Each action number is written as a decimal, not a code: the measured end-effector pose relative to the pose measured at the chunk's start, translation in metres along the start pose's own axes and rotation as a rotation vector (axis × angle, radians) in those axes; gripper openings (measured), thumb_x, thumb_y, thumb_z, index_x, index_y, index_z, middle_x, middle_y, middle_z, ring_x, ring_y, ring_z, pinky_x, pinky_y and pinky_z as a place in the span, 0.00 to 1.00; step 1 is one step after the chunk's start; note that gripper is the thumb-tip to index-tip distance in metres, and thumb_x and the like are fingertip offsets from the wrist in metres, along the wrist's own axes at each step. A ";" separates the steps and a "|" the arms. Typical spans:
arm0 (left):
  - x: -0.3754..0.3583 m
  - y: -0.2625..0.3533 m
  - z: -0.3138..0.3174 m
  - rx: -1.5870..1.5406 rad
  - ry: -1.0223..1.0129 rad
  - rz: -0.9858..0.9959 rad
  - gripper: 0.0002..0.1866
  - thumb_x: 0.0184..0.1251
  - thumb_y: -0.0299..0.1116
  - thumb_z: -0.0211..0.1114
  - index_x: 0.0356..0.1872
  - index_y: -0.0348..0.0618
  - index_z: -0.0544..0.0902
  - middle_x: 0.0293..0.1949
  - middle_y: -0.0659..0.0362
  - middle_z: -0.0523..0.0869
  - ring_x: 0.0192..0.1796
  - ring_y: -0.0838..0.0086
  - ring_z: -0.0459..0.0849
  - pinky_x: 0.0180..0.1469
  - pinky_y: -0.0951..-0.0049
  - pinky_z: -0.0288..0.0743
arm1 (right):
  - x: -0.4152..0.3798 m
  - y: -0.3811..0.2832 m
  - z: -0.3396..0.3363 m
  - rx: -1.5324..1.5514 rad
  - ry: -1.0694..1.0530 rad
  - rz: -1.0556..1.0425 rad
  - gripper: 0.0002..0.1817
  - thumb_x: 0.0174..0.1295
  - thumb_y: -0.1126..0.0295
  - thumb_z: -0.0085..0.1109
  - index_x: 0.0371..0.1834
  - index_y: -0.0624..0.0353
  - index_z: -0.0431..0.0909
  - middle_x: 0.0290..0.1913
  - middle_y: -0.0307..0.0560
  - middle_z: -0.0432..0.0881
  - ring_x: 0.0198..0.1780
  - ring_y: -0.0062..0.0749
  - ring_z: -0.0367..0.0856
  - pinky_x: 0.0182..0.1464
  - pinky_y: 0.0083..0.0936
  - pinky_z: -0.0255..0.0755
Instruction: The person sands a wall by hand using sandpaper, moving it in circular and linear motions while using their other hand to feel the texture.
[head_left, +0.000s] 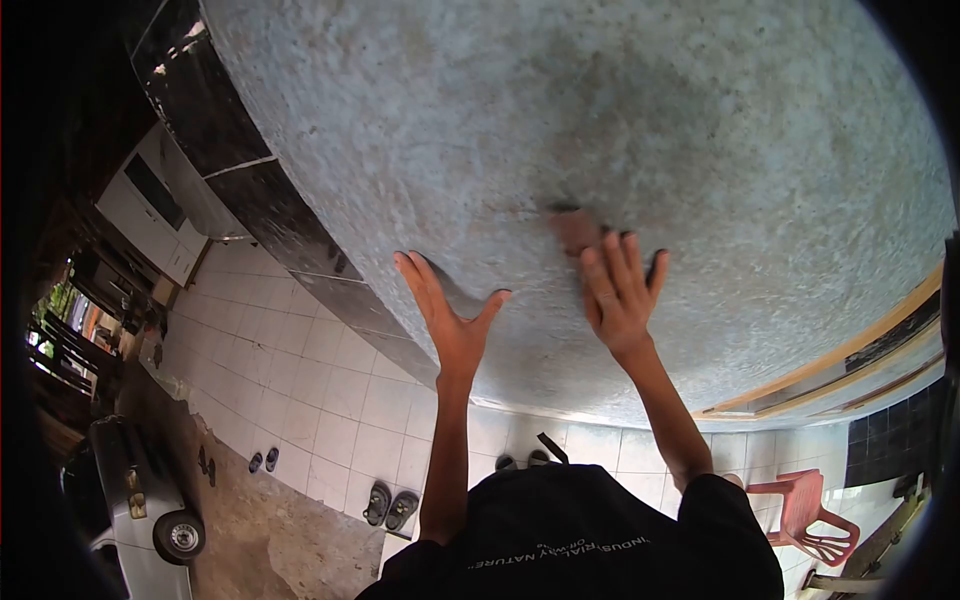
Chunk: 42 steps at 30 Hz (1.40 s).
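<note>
Head view: a person's two bare hands at a rough grey-blue wall (400, 130). The right hand (622, 318) has its fingers stretched out and grasping, apparently by flat pressure, a reddish-brown piece (574, 230); this piece lies against the wall at the tips of the right fingers, on the side nearer the left hand (458, 335). Its edges are blurred, and how far it runs beneath the fingers cannot be told. The left fingers are released, spread and holding nothing, close to the wall; whether they bear on it is unclear. Above the right fingers extends a darker patch (640, 90); left of the left fingers runs a dark tile band (265, 205). Well below the left fingers stand sandals (390, 507) on the tile floor (330, 400); below and right of the right fingers, a red chair (803, 510). The step in hand appears to be rubbing the wall with the piece; the next move calls for even pressure under the right fingers, with the left hand as a steadying support
</note>
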<state>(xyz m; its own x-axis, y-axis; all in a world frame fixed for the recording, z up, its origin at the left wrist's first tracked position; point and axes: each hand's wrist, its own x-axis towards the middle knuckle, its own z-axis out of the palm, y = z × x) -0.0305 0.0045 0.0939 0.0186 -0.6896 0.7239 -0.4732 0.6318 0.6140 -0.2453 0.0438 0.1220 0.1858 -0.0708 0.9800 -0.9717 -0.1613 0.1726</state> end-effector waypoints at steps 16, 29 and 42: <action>0.003 -0.026 -0.004 0.001 0.004 0.028 0.65 0.44 0.46 0.81 0.77 0.44 0.42 0.76 0.39 0.33 0.78 0.46 0.35 0.74 0.47 0.39 | 0.041 -0.018 0.012 -0.005 -0.181 -0.271 0.25 0.65 0.71 0.53 0.68 0.53 0.69 0.68 0.51 0.71 0.71 0.38 0.66 0.76 0.44 0.40; 0.000 -0.035 0.000 0.017 0.002 0.074 0.64 0.45 0.51 0.79 0.76 0.41 0.42 0.75 0.36 0.35 0.77 0.42 0.36 0.73 0.43 0.36 | 0.076 -0.038 0.026 -0.010 -0.230 -0.255 0.25 0.65 0.74 0.52 0.67 0.61 0.69 0.70 0.54 0.67 0.73 0.40 0.63 0.76 0.47 0.37; 0.000 -0.038 0.001 0.001 -0.008 0.070 0.64 0.46 0.51 0.79 0.76 0.42 0.41 0.75 0.37 0.34 0.78 0.44 0.34 0.74 0.43 0.33 | 0.103 -0.045 0.033 -0.001 -0.240 -0.346 0.28 0.61 0.75 0.55 0.68 0.55 0.70 0.70 0.47 0.69 0.72 0.35 0.65 0.76 0.43 0.41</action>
<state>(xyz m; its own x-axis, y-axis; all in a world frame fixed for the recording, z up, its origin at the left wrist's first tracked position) -0.0135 -0.0197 0.0698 -0.0222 -0.6464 0.7627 -0.4740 0.6785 0.5612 -0.1774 0.0114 0.2122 0.5302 -0.2401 0.8132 -0.8459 -0.2148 0.4881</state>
